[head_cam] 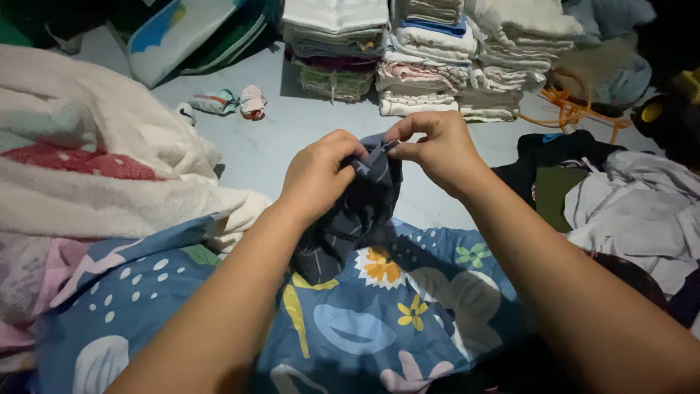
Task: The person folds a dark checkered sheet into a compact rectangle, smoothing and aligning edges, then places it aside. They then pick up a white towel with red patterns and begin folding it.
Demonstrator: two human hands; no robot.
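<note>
From the head camera, the left hand (pixel 317 175) and right hand (pixel 437 149) each pinch the top edge of a dark blue-grey patterned cloth (pixel 357 219), fingers closed on it. It hangs over a blue floral bedsheet (pixel 379 314). Folded towel stacks (pixel 423 58) stand far behind; a white crumpled garment (pixel 642 211) lies right.

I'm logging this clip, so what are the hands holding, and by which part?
Both the left hand and right hand pinch the top edge of a dark blue patterned cloth.

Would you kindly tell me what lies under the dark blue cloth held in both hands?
Under the dark blue cloth lies a flowered blue sheet. Whatever is beneath that sheet is covered and cannot be seen.
</note>
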